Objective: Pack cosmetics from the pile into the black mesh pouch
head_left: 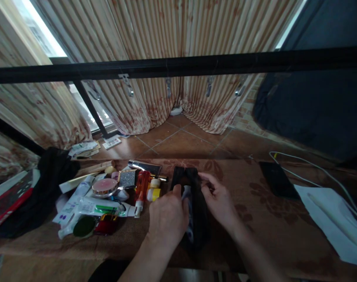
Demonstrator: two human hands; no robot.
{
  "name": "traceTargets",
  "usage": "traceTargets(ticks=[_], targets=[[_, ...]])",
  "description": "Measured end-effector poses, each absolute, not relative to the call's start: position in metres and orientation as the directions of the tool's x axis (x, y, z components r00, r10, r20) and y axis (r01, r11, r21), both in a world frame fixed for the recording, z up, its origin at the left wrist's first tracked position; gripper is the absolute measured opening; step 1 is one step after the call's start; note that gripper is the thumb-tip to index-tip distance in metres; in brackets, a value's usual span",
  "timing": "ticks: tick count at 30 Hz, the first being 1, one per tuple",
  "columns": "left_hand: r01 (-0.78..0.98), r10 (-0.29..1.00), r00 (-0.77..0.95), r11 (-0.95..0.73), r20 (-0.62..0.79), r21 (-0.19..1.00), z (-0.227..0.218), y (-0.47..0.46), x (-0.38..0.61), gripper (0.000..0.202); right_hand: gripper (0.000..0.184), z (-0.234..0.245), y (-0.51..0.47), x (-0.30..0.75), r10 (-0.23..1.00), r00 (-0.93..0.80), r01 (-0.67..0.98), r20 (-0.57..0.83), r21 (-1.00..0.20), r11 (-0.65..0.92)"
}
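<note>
Beyond the table, striped curtains [154, 35] hang to the floor, rust-coloured blotches along the hems. Upper right: dark blue fabric [322, 102], a broad plain mass. Table [284, 231] below, covered in brown cloth with a darker floral pattern. Floor [178, 137] of reddish-brown tiles past the far edge. Black rail [196, 65] crosses the whole view, clear clips hanging from it.

Far left on the table, black cloth [46, 188], crumpled. Just to its right, heap of toiletries [104, 206], loosely piled. Right side: white paper [331, 219], slightly creased.

Black pouch [203, 219] lies near the middle of the table, between heap and paper, its long opening facing up. Grey-blue strip visible in the opening; item or lining, cannot tell. Left hand [168, 213] over the pouch's left side, fingers curled well in, thumb alongside the strip; whether it grips anything is hidden. Right hand [218, 201] at the right rim, fingers bent and nearly closed, rim pinched at the tips.

Dark phone [279, 180] flat, touching the paper's upper corner. Smaller pieces in the heap: red bottle [142, 188], pink compact [104, 187], glittery square [127, 179]. Yellow-banded bottle [154, 194] nearest the left hand.
</note>
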State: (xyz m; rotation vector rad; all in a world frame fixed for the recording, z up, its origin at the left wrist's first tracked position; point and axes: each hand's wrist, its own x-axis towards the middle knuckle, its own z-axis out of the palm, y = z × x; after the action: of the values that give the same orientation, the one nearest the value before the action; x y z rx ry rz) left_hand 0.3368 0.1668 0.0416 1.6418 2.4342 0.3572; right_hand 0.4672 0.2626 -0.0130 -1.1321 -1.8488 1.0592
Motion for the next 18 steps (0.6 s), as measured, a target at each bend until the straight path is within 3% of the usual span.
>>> traceTargets(ticks=[4,8,12,16,18], targets=[[0.798,0.951,-0.292,0.183,0.103,0.575,0.036,0.164,0.327,0.037,0.037,-0.013,0.263,0.470,0.926,-0.351,0.338,0.140,-0.903,0.265],[0.573,0.921,-0.294,-0.044,0.255,0.818,0.025,0.162,0.310,0.035,0.035,-0.012,0.263,0.473,0.923,-0.357,0.347,0.145,-0.897,0.275],[0.458,0.911,-0.360,-0.016,0.202,0.889,0.016,0.161,0.299,0.043,0.032,-0.010,0.262,0.474,0.915,-0.367,0.326,0.169,-0.898,0.296],[0.375,0.964,-0.264,0.082,0.022,0.923,0.013,0.158,0.303,0.072,0.034,-0.007,0.259,0.475,0.914,-0.376,0.274,0.153,-0.924,0.267],[0.350,0.974,-0.228,0.094,-0.012,0.932,0.013,0.157,0.307,0.075,0.039,-0.005,0.259,0.475,0.912,-0.392,0.257,0.122,-0.937,0.236]])
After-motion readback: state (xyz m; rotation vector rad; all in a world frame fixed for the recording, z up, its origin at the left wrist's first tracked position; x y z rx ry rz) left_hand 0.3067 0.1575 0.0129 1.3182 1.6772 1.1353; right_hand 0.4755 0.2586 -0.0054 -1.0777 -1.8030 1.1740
